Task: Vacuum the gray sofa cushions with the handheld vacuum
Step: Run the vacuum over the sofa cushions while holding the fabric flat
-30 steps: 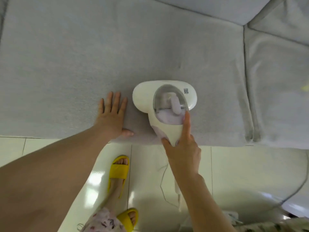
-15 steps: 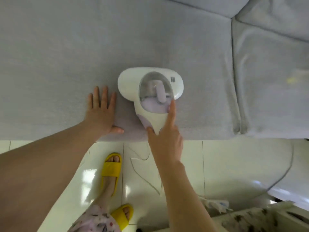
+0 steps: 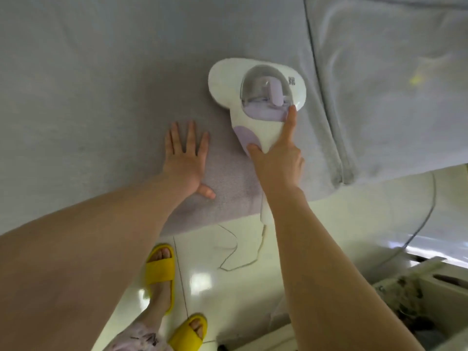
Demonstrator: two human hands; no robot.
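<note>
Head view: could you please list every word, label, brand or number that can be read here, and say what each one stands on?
None can be read. The only marking is a small dark square code label on the white and lilac plastic handheld vacuum, beside its clear dome; too small and blurred to read.

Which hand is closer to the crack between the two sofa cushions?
Right. The right hand grips the vacuum just left of the crack. The left hand lies flat on the cushion, farther left, beyond the vacuum.
</note>
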